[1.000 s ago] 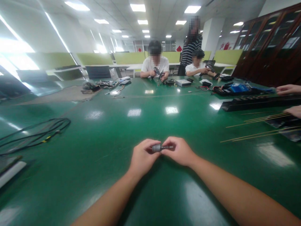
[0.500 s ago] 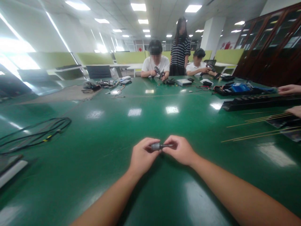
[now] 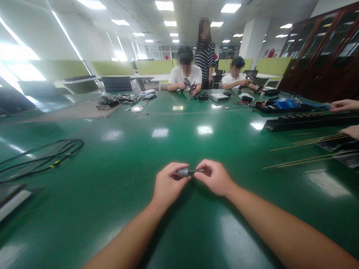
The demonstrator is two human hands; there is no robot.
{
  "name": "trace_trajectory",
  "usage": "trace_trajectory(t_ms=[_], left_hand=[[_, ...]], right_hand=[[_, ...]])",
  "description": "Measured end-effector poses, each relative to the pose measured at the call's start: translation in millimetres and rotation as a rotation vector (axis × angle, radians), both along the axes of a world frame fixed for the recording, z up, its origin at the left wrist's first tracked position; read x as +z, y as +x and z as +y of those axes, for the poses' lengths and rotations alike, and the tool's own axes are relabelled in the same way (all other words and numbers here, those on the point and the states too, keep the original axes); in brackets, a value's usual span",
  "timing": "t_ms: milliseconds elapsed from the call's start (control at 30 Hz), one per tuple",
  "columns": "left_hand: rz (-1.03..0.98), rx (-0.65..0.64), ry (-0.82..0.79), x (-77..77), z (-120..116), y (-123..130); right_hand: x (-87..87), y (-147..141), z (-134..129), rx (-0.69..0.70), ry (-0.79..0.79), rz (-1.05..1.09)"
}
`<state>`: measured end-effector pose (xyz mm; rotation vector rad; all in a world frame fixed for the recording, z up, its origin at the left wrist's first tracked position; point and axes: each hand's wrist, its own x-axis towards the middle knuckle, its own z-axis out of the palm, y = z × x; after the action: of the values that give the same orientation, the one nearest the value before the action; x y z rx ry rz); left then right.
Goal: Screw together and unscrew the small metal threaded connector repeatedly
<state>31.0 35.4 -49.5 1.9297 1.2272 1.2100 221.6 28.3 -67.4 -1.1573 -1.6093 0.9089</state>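
"What's the pose?"
"Wrists angled inward, fingertips nearly meeting: the left hand (image 3: 167,185) pinches a gray cylinder (image 3: 183,172), the right hand (image 3: 214,177) its thin shaft (image 3: 192,172)."
"And the cylinder?"
"Held sideways over the green table's (image 3: 134,149) near half."

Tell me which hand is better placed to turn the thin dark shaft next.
Likely the right hand: its thumb and fingers are around the thin dark shaft, while the left hand holds the grey cylinder.
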Motion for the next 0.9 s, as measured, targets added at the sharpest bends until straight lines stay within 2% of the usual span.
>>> trace_trajectory(t_ms=[267, 900], left_hand=[[0.015, 0.025, 0.033, -1.4, 1.8, -2.9], [-0.008, 0.071, -0.019, -3.2, 4.6, -6.0]], right_hand=[[1.5, 0.0, -1.2, -0.035, 0.017, -0.024], [-0.7, 2.7, 0.8, -0.085, 0.004, -0.006]])
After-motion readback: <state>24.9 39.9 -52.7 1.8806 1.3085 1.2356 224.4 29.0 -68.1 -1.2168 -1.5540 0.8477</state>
